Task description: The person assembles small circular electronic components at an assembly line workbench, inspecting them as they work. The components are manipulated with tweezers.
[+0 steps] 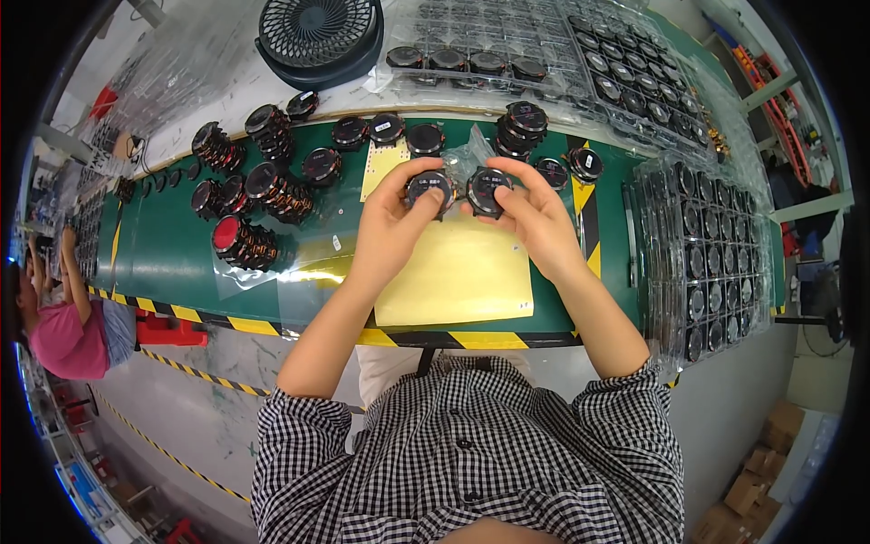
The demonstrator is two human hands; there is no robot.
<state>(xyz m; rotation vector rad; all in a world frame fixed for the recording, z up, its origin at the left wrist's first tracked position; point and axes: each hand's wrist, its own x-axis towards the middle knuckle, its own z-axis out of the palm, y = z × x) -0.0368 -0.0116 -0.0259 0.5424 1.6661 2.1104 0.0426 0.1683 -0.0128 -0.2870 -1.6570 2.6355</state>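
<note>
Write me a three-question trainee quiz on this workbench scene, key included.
1. True or false: the bare left hand and bare right hand each hold a round black watch-like device.
2. Which lies on the green tabletop directly before the person: a) blue rubber mat, b) yellow rectangular sheet, c) white cotton towel?
3. Beyond which tabletop edge, near or far, is the dark fan with a round grille?

Key: 1. True. 2. b. 3. Far.
</note>
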